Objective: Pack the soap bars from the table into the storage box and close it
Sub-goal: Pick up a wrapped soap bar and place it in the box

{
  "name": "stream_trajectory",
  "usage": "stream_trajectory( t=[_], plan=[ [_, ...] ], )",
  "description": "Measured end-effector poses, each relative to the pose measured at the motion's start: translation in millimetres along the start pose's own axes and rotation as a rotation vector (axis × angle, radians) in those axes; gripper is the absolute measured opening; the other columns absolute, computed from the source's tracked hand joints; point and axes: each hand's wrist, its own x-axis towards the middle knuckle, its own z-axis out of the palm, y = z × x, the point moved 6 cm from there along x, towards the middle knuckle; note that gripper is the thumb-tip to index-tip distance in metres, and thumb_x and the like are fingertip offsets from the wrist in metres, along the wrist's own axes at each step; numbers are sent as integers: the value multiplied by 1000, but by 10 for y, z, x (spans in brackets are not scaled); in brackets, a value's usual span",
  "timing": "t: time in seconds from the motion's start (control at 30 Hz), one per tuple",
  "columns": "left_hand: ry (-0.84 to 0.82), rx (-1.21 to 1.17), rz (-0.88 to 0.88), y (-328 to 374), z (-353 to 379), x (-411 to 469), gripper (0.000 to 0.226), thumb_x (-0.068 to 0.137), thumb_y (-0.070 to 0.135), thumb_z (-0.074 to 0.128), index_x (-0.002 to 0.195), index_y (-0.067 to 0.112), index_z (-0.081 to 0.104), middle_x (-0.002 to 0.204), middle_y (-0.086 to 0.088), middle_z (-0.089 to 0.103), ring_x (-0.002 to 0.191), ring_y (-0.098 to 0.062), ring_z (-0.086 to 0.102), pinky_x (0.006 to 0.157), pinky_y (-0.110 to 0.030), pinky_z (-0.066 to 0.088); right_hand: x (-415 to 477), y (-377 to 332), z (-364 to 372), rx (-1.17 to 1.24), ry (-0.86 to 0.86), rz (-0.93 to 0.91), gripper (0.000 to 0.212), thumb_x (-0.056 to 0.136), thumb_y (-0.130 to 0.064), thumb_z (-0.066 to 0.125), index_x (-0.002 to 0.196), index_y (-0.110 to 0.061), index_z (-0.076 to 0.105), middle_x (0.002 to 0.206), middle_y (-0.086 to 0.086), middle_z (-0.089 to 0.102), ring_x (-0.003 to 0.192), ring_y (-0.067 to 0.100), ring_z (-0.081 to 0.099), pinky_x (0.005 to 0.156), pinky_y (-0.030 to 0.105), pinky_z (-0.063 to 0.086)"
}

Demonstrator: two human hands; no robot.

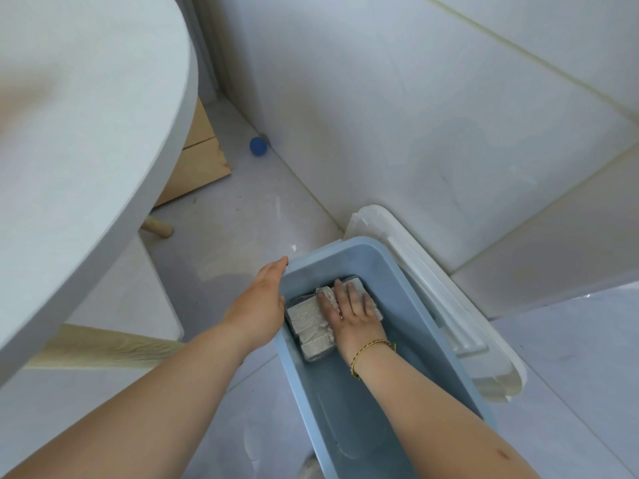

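Nearest the camera are 2 bare forearms reaching down to the floor. The right hand (352, 309) is inside the box with its grip wide: the fingers lie straight and spread, pressing flat on the soap bars (307, 316) and holding none of them. A thin cord bracelet (373, 347) sits on that wrist. The left hand (266, 299) lies against the outside of the box's left rim, 1 fingertip reaching the far corner. I cannot tell whether its thumb hooks over the edge, so that grip stays uncertain.

The bars are pale grey wrapped blocks, packed side by side at the far end of the blue storage box (397, 288). 3 show to the left of the right hand and more lie under it. The near end of the box floor holds nothing.

Packing looks well along, with the hand seemingly settling the bars into place. Closing is not yet done: the white lid (449, 288) lies off the box, tilted between its right side and the tiled wall. Whether any bars remain on the round white table (86, 133) cannot be judged, since only part of its top shows.
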Motion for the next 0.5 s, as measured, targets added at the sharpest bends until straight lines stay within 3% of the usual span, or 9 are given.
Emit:
stream_trajectory(
  t=[0.17,0.33,0.5],
  plan=[
    [-10,33,2,-12,-8,16,59,97,6,34,147,19,7,156,3,11,136,-21,31,108,-26,27,7,-2,-40,-28,-53,-43,76,91,-1,32,146,-22,-16,154,12,-25,143,30,-21,117,43,-11],
    [-54,62,5,-6,-45,-33,59,99,15,32,148,20,-2,158,3,1,142,-19,19,114,-29,19,-49,62,-124,-39,-94,-101,88,87,-3,48,146,-22,-14,155,13,-23,144,30,-19,119,40,-7],
    [7,79,58,123,-161,-332,54,99,17,32,148,19,7,158,1,8,142,-19,19,114,-28,18,-339,87,-421,44,26,-71,90,83,8,47,147,-21,-9,157,9,-17,146,24,-9,120,35,0]
  ],
)
